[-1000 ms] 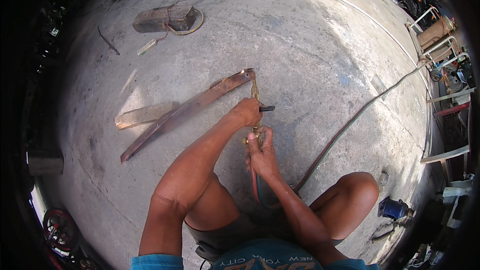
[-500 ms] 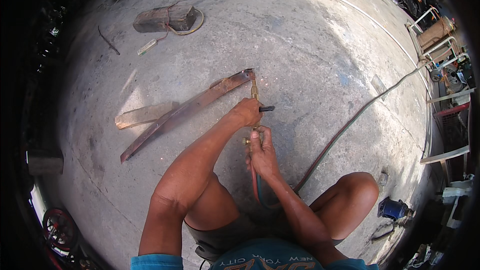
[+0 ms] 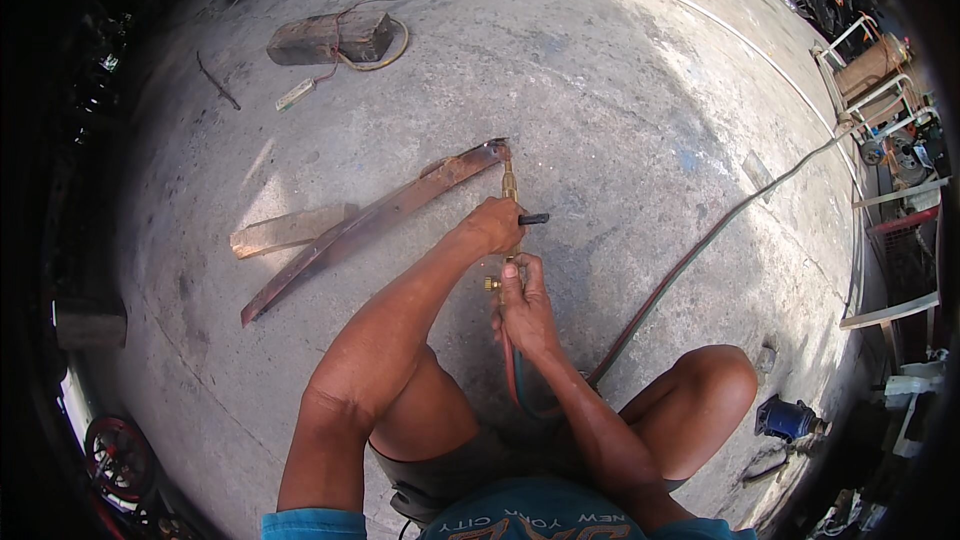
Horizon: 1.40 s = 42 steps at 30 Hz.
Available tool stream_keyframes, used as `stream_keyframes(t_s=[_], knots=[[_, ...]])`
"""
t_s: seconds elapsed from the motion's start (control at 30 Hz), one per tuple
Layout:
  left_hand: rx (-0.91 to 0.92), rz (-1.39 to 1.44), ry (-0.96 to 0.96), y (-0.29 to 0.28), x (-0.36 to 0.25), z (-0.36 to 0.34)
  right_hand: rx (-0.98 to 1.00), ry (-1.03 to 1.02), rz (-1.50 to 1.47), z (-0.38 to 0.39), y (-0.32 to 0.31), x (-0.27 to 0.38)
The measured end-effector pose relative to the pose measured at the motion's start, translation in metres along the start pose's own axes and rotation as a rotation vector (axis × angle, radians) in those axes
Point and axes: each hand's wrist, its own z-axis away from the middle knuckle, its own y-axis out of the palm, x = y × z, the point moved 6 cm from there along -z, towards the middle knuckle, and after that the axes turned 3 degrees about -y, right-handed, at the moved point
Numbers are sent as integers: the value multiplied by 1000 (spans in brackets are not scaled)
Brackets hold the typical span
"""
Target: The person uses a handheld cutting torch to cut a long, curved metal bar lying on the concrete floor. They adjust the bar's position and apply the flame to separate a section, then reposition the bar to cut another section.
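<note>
A brass cutting torch [image 3: 509, 180] has its nozzle at the right end of a long rusty steel strip [image 3: 370, 225], which lies diagonally across a pale wood piece [image 3: 270, 235] on the concrete. My left hand [image 3: 493, 225] is wrapped round the torch's middle, with a short black bar [image 3: 535, 218] poking out to the right. Lower down, my right hand [image 3: 523, 305] grips the handle beside a brass valve knob [image 3: 491, 283]. A red and a blue-green hose [image 3: 512, 375] hang from the handle. Whether a flame burns at the nozzle is too small to tell.
A weathered timber block [image 3: 320, 38] with wires lies above. A long hose [image 3: 720, 230] crosses the floor rightward. A blue metal cylinder [image 3: 785, 418] sits by my right knee. Metal frames [image 3: 870, 70] line the right edge, a dark block [image 3: 88, 325] the left.
Small bright sparks scattered round the strip's end half a second ago are fewer and fainter now. Both hands and the torch have stayed nearly still.
</note>
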Motion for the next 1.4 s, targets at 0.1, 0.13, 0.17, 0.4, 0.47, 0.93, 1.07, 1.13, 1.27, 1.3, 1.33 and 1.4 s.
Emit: stream_keyframes(t_s=[0.1, 0.13, 0.17, 0.4, 0.47, 0.93, 1.07, 1.13, 1.27, 1.3, 1.33, 1.4], knots=[[5, 8, -8, -1, -1, 1, 1, 1, -1, 1, 0, 1], [0, 6, -7, -1, -1, 1, 3, 1, -1, 1, 0, 1], [-4, 4, -6, -1, -1, 2, 6, 1, -1, 1, 0, 1], [-15, -38, 21, -2, -4, 1, -5, 10, -2, 1, -1, 0], [-31, -35, 27, 0, 2, 0, -1, 12, -3, 2, 2, 1], [-29, -35, 28, -2, -1, 2, 0, 3, -29, 1, 1, -3], [-13, -24, -5, -3, -1, 3, -3, 1, -28, 0, 0, -4], [-18, -11, -20, -2, 1, 2, -5, -5, -10, 0, 0, -4], [-15, 1, -22, -2, -1, 3, -12, -6, 2, 1, -1, -2], [-8, 3, -22, -3, -3, 3, -15, 1, 1, 2, -2, -1], [-11, 1, -27, -2, 0, 3, -14, 7, -2, 2, -1, 0], [-16, -2, -37, 0, 4, 1, -9, 14, -8, 3, 1, 0]])
